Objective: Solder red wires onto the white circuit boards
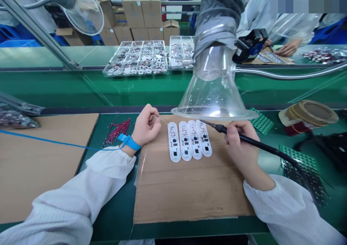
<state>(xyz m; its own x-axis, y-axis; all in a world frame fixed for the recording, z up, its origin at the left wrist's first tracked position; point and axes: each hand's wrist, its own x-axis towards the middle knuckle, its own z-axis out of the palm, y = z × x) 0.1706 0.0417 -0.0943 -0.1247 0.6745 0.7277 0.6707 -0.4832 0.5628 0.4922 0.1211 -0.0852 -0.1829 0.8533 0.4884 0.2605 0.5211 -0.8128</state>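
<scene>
White boards point(186, 144), mid-frame, could be scorched if the soldering iron point(221, 128) gripped by the right hand point(242, 144) is let slip; thin wire point(163, 120) is pinched by the left hand point(148, 125).

From the four white boards point(194, 144), the bare cardboard point(188, 192) leaves an open way toward 6 o'clock; at 1 o'clock the clear hood point(214, 97) hangs, at 3 the right hand point(242, 147) and soldering iron point(221, 128) bar the side, the black cable point(287, 157) running on toward 4, the left hand point(148, 126) fills 10, and red wires point(118, 132) and blue cord point(67, 144) crowd 9
</scene>
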